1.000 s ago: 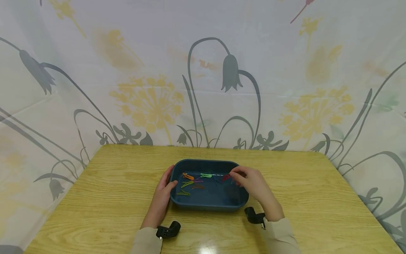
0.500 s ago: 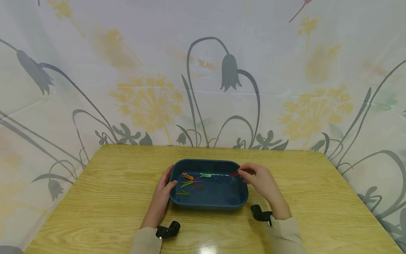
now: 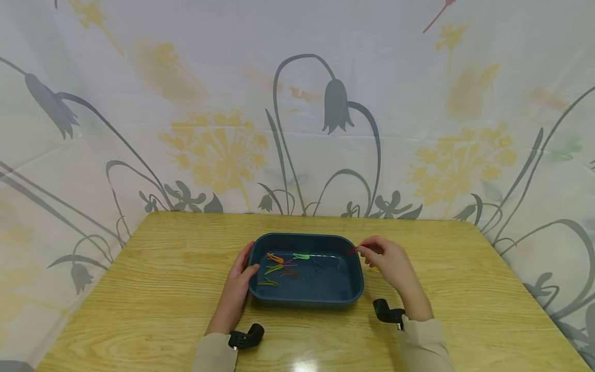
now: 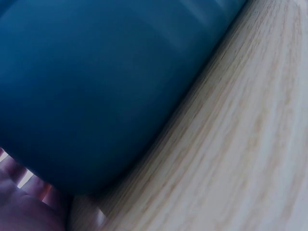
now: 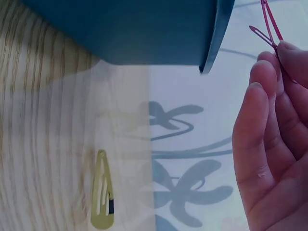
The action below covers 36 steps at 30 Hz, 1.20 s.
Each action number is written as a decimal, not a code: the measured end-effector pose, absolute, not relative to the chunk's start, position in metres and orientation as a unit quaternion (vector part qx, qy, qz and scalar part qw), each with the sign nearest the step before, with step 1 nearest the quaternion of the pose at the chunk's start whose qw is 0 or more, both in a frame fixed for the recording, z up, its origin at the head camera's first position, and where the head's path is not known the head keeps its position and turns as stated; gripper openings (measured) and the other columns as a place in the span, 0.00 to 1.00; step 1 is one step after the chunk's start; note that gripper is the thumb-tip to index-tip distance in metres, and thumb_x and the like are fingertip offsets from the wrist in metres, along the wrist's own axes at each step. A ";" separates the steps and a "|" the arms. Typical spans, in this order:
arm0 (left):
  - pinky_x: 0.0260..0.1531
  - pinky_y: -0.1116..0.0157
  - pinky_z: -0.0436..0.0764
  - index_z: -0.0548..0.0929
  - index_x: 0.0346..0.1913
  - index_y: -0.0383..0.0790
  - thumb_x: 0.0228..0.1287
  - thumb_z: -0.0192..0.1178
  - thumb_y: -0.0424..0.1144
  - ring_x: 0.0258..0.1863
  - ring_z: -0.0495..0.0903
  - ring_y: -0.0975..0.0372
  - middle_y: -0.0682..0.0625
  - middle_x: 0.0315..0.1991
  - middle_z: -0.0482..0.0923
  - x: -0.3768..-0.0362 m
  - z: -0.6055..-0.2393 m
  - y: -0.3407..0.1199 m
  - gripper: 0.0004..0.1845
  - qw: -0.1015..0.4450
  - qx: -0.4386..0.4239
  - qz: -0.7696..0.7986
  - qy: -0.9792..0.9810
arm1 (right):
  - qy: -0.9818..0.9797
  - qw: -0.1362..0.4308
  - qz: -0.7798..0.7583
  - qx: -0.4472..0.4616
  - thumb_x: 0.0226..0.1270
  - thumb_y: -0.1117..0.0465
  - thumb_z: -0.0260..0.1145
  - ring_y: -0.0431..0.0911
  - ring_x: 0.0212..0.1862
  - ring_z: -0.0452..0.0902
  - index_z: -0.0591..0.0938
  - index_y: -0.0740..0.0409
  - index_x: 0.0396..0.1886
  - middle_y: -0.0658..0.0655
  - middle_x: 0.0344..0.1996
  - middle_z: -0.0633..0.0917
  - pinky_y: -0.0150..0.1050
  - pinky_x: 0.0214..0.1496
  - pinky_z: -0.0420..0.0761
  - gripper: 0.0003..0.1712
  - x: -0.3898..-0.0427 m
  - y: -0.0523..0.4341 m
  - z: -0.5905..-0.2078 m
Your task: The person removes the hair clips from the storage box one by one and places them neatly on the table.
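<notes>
My right hand point(image 3: 390, 263) pinches a red snap hair clip point(image 3: 353, 251) between thumb and fingertips, at the right rim of a dark blue tray point(image 3: 307, 300). Seen in the right wrist view, the same hair clip point(image 5: 275, 46) is bent open into a V. My left hand point(image 3: 239, 279) grips the tray's left side, thumb over the rim and fingers along the outer wall. Inside lie several more hair clips, among them an orange one point(image 3: 276, 258), a light green one point(image 3: 301, 257) and a dark blue one point(image 3: 316, 264), mostly toward the left.
A yellow hair clip point(image 5: 102, 192) lies on the table right of the tray in the right wrist view; the right hand mostly hides that spot from the head camera. The wooden table point(image 3: 153, 289) meets a flower-patterned cloth point(image 3: 297, 155) at its back edge.
The right hand has moved right, carrying the red hair clip from above the tray's inside to its right rim. Left hand and tray have stayed in place.
</notes>
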State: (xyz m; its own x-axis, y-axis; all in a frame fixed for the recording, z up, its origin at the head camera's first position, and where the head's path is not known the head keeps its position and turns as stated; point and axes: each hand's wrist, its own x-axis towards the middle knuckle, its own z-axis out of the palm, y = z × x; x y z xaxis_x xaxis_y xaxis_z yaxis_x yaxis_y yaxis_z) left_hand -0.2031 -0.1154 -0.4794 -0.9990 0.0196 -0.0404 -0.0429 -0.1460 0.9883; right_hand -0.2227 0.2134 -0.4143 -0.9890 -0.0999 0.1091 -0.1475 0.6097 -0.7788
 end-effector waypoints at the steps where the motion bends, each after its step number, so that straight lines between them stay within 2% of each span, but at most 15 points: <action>1: 0.68 0.56 0.51 0.55 0.70 0.51 0.69 0.46 0.35 0.71 0.47 0.61 0.54 0.72 0.48 -0.203 -0.479 -0.115 0.29 0.021 -0.006 0.758 0.652 | -0.896 0.029 0.439 0.064 0.64 0.46 0.59 0.52 0.32 0.78 0.80 0.54 0.43 0.60 0.36 0.83 0.42 0.32 0.78 0.18 -0.223 0.214 -0.415; 7: 0.68 0.56 0.50 0.55 0.71 0.50 0.69 0.46 0.34 0.71 0.46 0.61 0.54 0.72 0.48 -0.202 -0.480 -0.115 0.29 0.021 -0.001 0.758 0.652 | -0.889 0.055 0.453 0.042 0.67 0.49 0.57 0.54 0.32 0.78 0.78 0.59 0.43 0.63 0.34 0.82 0.43 0.34 0.80 0.18 -0.225 0.218 -0.418; 15: 0.68 0.57 0.50 0.55 0.70 0.54 0.69 0.46 0.37 0.71 0.47 0.62 0.56 0.71 0.50 -0.202 -0.479 -0.115 0.28 0.018 -0.009 0.750 0.661 | -0.892 0.078 0.444 0.032 0.67 0.50 0.57 0.54 0.32 0.78 0.78 0.60 0.43 0.64 0.34 0.82 0.40 0.31 0.79 0.17 -0.226 0.226 -0.423; 25: 0.68 0.57 0.50 0.56 0.70 0.53 0.69 0.46 0.36 0.71 0.47 0.63 0.57 0.71 0.50 -0.202 -0.479 -0.116 0.28 0.023 -0.005 0.756 0.654 | -0.898 0.062 0.435 0.008 0.67 0.52 0.57 0.54 0.34 0.78 0.78 0.60 0.45 0.64 0.36 0.83 0.43 0.33 0.78 0.17 -0.228 0.232 -0.428; 36: 0.68 0.56 0.50 0.56 0.70 0.52 0.69 0.46 0.36 0.71 0.47 0.62 0.56 0.71 0.50 -0.202 -0.480 -0.116 0.28 0.023 -0.003 0.750 0.661 | -0.897 0.039 0.440 -0.002 0.68 0.51 0.56 0.51 0.33 0.77 0.77 0.62 0.47 0.64 0.37 0.82 0.38 0.32 0.79 0.19 -0.229 0.238 -0.434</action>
